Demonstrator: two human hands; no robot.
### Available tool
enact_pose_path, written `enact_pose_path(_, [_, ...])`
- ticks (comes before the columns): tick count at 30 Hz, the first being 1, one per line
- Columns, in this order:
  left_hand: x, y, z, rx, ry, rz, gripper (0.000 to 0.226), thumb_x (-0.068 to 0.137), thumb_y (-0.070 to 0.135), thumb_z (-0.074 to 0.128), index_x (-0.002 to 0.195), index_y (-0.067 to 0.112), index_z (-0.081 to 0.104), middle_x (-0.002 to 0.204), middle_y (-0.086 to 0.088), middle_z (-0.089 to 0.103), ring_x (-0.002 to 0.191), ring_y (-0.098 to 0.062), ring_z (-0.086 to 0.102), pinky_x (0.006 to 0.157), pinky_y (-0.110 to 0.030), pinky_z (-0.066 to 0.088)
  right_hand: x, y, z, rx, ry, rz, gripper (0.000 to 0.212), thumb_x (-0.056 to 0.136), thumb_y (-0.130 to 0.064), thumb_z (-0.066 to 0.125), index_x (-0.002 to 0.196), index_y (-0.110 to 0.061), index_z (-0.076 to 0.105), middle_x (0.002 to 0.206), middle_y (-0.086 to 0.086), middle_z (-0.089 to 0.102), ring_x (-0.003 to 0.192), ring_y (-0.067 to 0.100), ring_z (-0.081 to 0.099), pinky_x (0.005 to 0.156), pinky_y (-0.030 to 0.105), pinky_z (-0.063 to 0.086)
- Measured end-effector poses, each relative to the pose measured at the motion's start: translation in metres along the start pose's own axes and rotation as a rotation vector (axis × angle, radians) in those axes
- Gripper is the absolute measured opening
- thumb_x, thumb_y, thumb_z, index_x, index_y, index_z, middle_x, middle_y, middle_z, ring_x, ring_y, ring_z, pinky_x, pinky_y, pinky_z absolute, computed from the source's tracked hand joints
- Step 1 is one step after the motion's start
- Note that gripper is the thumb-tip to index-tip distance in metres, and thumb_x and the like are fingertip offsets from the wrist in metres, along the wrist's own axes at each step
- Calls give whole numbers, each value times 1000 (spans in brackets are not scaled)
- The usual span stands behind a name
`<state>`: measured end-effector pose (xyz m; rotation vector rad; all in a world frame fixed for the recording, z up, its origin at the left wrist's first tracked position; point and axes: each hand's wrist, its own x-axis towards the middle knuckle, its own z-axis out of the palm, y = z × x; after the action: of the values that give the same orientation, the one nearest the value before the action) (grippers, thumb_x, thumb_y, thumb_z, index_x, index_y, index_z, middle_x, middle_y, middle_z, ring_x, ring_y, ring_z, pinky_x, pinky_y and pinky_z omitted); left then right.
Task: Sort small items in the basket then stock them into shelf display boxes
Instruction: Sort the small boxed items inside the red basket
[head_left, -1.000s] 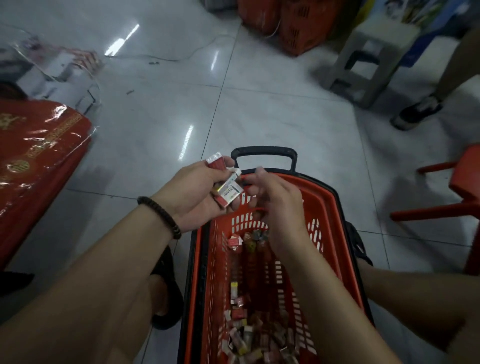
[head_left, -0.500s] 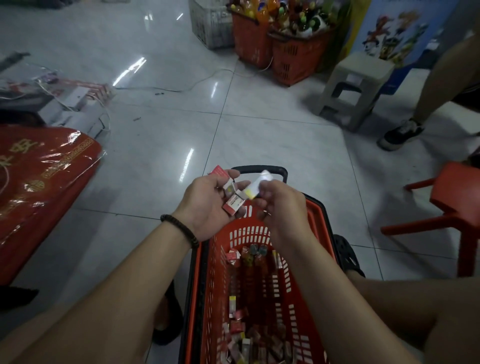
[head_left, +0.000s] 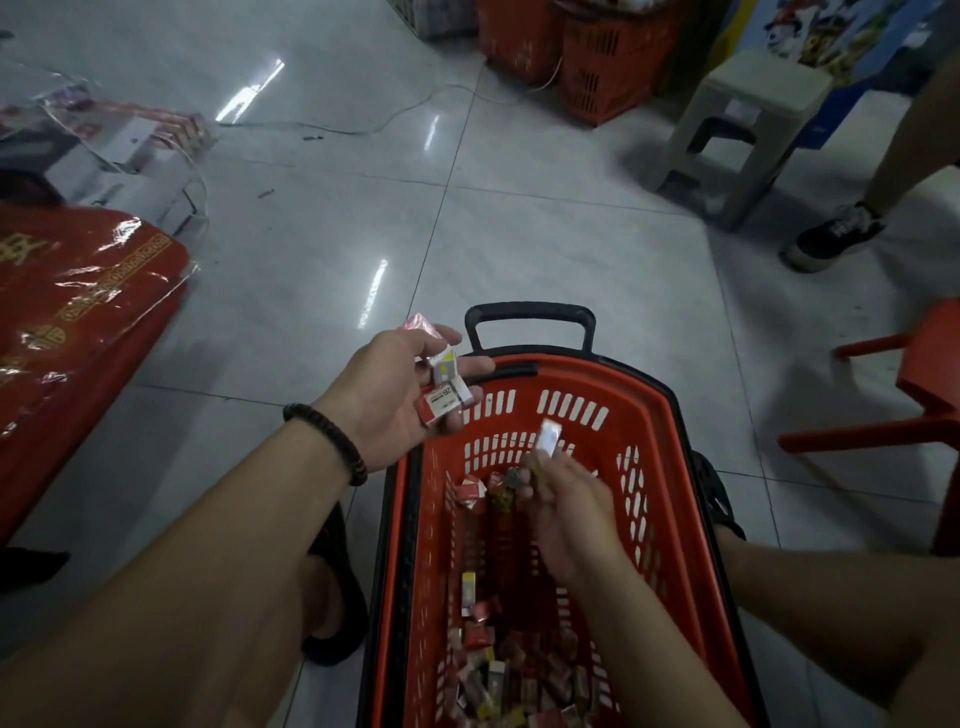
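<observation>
Red plastic, the basket (head_left: 597, 382) sits on the floor under both hands. Most of its load, a heap of small boxes (head_left: 498, 675), lies well below the fingers at the near end, unsorted. The left hand (head_left: 389, 400), just outside the far left rim, curls its fingers round a clutch of picked boxes (head_left: 445, 400), a few fanned between them. The right hand (head_left: 569, 504), over the basket's middle, pinches a single white box (head_left: 549, 439) at its fingertips. Sorting looks barely begun — no shelf display box is in view, so all the stocking appears left to do.
</observation>
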<state>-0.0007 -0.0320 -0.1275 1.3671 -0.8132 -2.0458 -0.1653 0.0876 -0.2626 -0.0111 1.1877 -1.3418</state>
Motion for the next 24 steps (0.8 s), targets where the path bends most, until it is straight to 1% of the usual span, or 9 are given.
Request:
enact_pose_path(3, [7,-3,-3,79,-3,9,22,108,20,38,119,16,57,110,-18,78,75,-28,67,52,-32,47,-19,-35,42,-27,-166,-155,19,100,-17,67,113,-3,70,84,5,66,72,13,62,66,25,50])
enact_pose_path(6, [12,-8,-2,172,14,41,26,108,26,42,122,14,59,96,-16,74,70,-29,68,50,-31,45,-34,-63,74,-269,-247,-221,20,102,-19,68,112,-4,77,89,13,76,70,16,69,63,26,54])
enact_pose_path(8, [12,-12,1,240,49,58,30,106,30,47,123,12,64,96,-19,71,71,-29,67,50,-31,46,-41,-68,87,-413,-230,-240,18,102,-20,70,108,-7,81,94,19,79,70,23,73,60,26,57])
enact_pose_path(9, [11,-13,3,269,74,71,29,105,30,50,120,12,67,97,-20,71,71,-29,67,50,-31,47,-42,-68,90,-450,-196,-253,16,101,-19,71,106,-8,82,93,18,80,71,24,75,59,27,58])
enact_pose_path(12, [10,-16,6,312,138,129,19,104,21,55,109,12,71,94,-20,72,71,-31,67,50,-31,48,-46,-64,92,-501,-97,-278,13,100,-17,72,104,-11,83,89,10,81,70,18,77,56,22,56])
enact_pose_path(16, [9,-17,7,323,151,157,16,103,18,57,110,12,71,90,-14,72,67,-26,65,50,-31,48,-48,-65,89,-503,-130,-219,15,102,-18,70,103,-10,82,85,8,81,63,11,73,51,18,51])
enact_pose_path(20, [8,-16,9,266,140,112,21,103,20,56,112,7,70,93,-18,72,62,-21,64,47,-29,45,-42,-68,87,-451,-129,-159,16,101,-20,71,104,-8,81,93,13,81,75,21,78,57,23,56])
enact_pose_path(23, [8,-14,11,126,136,22,19,102,20,55,108,5,63,105,-27,75,66,-28,64,41,-26,42,-41,-64,89,-375,-63,-234,15,101,-16,69,104,-5,79,91,14,80,66,14,73,52,20,53])
enact_pose_path(24, [8,-12,12,83,137,-5,16,101,18,53,106,5,60,102,-28,75,64,-29,63,39,-24,40,-41,-64,90,-333,-32,-280,14,102,-15,69,104,-5,78,88,13,79,61,9,70,50,18,51])
